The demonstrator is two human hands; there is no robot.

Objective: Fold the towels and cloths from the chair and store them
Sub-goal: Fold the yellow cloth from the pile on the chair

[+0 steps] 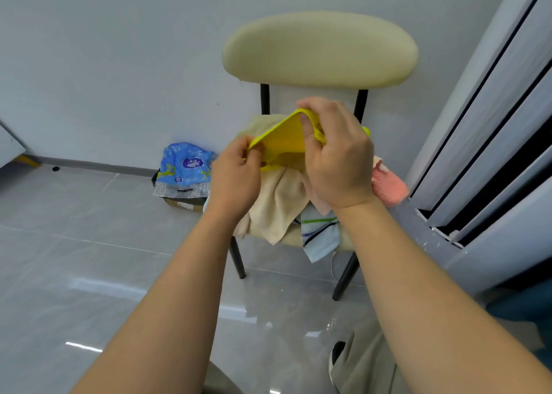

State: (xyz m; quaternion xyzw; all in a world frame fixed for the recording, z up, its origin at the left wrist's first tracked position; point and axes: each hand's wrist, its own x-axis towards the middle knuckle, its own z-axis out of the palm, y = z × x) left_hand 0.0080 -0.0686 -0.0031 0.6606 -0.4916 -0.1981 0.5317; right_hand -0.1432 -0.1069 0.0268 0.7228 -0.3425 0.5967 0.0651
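Head view showed the right hand (337, 160) pinching an upper corner of the yellow cloth (283, 139) between thumb and curled fingers. The left hand (236, 178) pinched the lower left corner the same way, so the cloth was stretched between them in the air just above the seat of the chair (319, 50). How much of the cloth was gathered behind the right palm could not be told; it looked bunched there.

To fold it well, each hand would probably need a true corner. The edge between them should be pulled taut and level before one half came over the other, edges matched.

Under the hands, a beige towel (277, 202) lay heaped in the middle of the seat and spilled over its front edge. A pale striped cloth (319, 232) hung off the front right corner, and a pink towel (388, 184) sat at the right edge. None of these was folded, so the task looked near its start. Left of the chair, a blue packet (185, 166) lay on the floor by the wall.
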